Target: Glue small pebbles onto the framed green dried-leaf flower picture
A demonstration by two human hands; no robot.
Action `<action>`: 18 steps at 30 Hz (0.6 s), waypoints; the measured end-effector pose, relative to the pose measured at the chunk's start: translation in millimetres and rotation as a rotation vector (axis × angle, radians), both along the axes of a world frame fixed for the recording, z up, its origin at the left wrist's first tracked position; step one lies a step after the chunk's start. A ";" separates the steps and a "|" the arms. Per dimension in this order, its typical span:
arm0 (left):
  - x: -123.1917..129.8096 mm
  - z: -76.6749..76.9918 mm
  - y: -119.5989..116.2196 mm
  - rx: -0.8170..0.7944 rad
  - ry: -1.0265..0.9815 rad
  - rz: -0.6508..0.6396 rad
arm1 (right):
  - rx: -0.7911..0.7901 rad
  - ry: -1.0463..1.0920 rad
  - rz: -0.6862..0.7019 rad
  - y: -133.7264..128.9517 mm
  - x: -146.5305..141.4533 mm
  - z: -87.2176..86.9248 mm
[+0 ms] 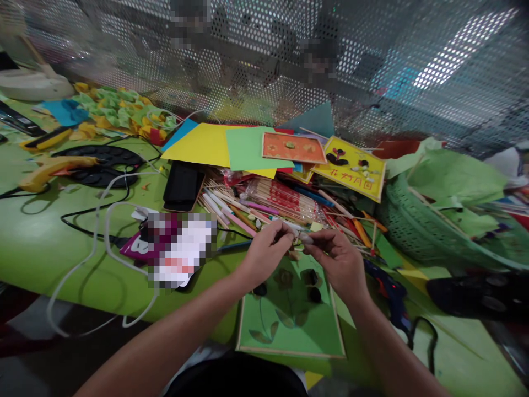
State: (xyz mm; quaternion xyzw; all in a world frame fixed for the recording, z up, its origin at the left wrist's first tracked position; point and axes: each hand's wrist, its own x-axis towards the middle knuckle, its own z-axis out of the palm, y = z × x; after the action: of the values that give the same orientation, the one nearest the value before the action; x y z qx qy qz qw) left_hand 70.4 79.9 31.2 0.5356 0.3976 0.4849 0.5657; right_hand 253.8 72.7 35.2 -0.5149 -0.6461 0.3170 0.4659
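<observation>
Just beyond a green picture board [295, 331], my left hand [270, 247] and my right hand [336, 256] meet with bent fingers. My left fingers pinch something small that I cannot make out. Between my right thumb and forefinger is a small pale piece [305, 237], close to the left fingertips. The board has a thin wooden frame, leaf and flower shapes, and dark pieces [314, 294] near its upper right. Both forearms reach over the board's sides.
Sticks and pens [264, 207] lie behind my hands. A green basket [413, 220] stands right, near a dark blue glue gun [388, 292]. Left are a lit phone [185, 248], white cable [103, 220] and yellow glue gun [53, 168]. Colored sheets [200, 144] and finished pictures [351, 165] lie behind.
</observation>
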 end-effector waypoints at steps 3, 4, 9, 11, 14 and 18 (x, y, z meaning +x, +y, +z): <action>-5.3 5.5 -1.6 -0.023 -0.139 -0.007 | -0.041 0.098 0.023 3.0 0.3 2.8; -7.3 7.1 -1.8 -0.023 -0.170 -0.003 | -0.055 0.116 0.028 4.0 0.9 3.2; -15.0 14.3 -2.7 -0.010 -0.210 0.039 | -0.091 0.159 0.024 9.4 9.4 0.3; -20.6 19.6 -9.2 0.017 -0.172 0.063 | -0.070 0.188 0.001 12.5 15.0 -0.9; -40.2 30.5 -34.4 0.061 -0.062 0.074 | -0.013 0.235 -0.062 17.7 23.3 1.0; -85.7 36.5 -93.5 0.010 0.247 -0.001 | 0.040 0.301 -0.112 21.7 30.0 8.6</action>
State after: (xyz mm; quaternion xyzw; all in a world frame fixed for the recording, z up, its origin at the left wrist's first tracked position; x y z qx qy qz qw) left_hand -15.3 -13.6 67.7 0.5941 0.4616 0.4169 0.5100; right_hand 283.9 94.4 43.8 -0.4873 -0.5454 0.3511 0.5846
